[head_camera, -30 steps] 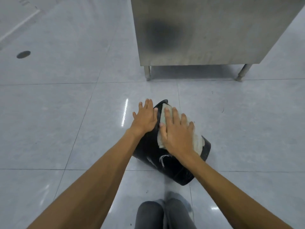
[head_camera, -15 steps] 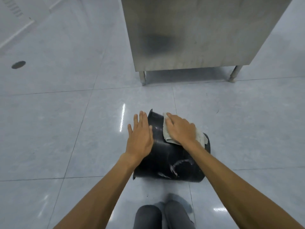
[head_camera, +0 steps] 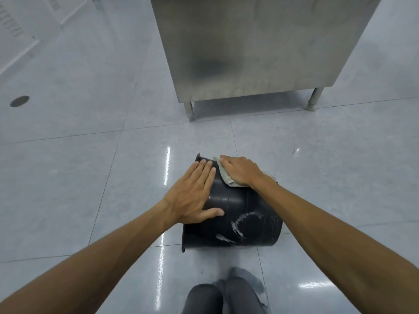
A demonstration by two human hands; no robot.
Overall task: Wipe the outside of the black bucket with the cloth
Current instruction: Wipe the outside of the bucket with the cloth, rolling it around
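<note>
The black bucket (head_camera: 244, 220) lies on its side on the tiled floor, its rim to the left, with whitish smears on the near wall. My left hand (head_camera: 192, 196) rests flat on the bucket's left upper side, fingers together, thumb spread, holding nothing. My right hand (head_camera: 241, 169) presses a pale cloth (head_camera: 225, 177) onto the far top of the bucket. Most of the cloth is hidden under that hand; a strip shows at its left edge and a bit near the wrist.
A stainless steel cabinet (head_camera: 256, 48) on short legs stands just beyond the bucket. A round floor drain (head_camera: 19, 101) lies far left. My knees (head_camera: 224, 298) in grey trousers are at the bottom edge. Glossy grey tiles surround the bucket.
The bucket has rolled, so the smeared wall now faces me. My right hand and cloth slid toward the far top edge. My left hand shifted over onto the bucket's wall.
</note>
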